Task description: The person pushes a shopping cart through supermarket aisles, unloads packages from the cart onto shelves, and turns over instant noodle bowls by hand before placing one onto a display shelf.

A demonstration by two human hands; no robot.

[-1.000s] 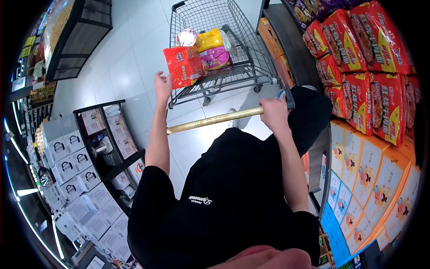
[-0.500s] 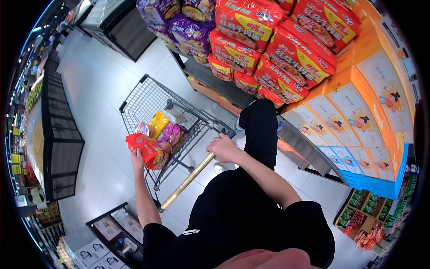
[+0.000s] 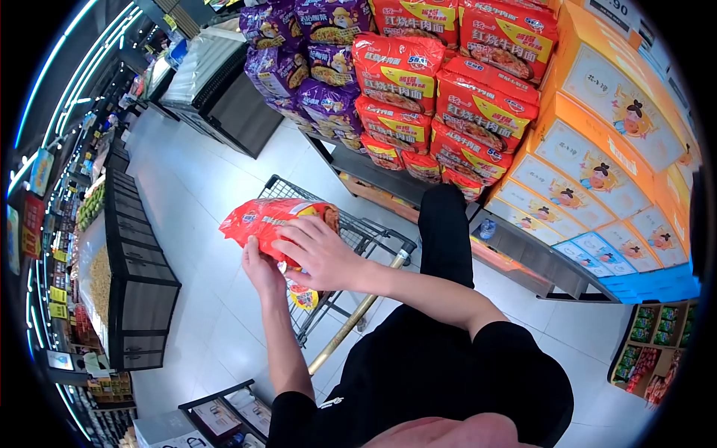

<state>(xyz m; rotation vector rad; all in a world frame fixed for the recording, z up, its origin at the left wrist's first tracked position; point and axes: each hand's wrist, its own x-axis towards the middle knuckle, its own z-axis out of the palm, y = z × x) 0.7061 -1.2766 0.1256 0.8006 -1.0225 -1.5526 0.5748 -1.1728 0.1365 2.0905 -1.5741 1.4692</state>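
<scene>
A red noodle packet (image 3: 258,222) is held up above the shopping cart (image 3: 373,230). My left hand (image 3: 263,265) grips its lower edge, thumb against the front. Across the packet's lower right part lies my right hand (image 3: 323,254), its fingers spread over the surface. Beneath the hands a yellow and red item (image 3: 304,296) shows in the cart; the packet and my hands hide most of the other contents. The cart's gold handle (image 3: 351,325) has neither hand on it.
Red noodle packs (image 3: 396,71) and purple packs (image 3: 328,104) are stacked on a shelf ahead. Orange and white boxes (image 3: 597,168) stand at the right. A dark produce stand (image 3: 142,299) is at the left, with white floor tiles (image 3: 202,261) beside it.
The red packet has risen out of the cart in my left hand. My right hand has left the handle and moved onto the packet. The view has shifted slightly.
</scene>
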